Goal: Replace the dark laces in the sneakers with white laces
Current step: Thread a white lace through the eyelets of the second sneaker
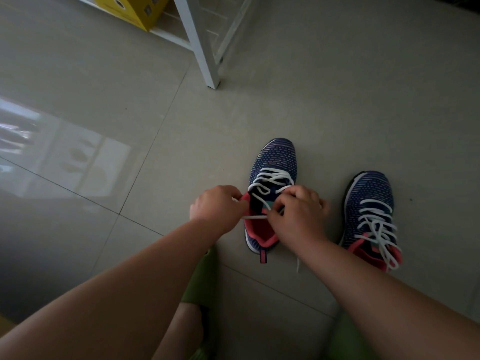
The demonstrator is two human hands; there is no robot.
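Observation:
Two navy knit sneakers with pink linings stand on the tiled floor. The left sneaker (pixel 275 162) carries a white lace (pixel 270 178) through its eyelets. My left hand (pixel 217 207) pinches one end of that lace at the shoe's left collar. My right hand (pixel 298 216) grips the other part of the lace at the right side, and a stretch of lace runs taut between both hands over the shoe opening. The right sneaker (pixel 368 196) stands apart to the right, fully threaded with a loose white lace (pixel 376 224). No dark laces are in view.
A white metal rack leg (pixel 207 61) stands on the floor beyond the shoes, with a yellow box (pixel 130 9) on its lower shelf. Green slippers (pixel 200 281) and my knee show at the bottom. Bare grey tiles stretch to the left.

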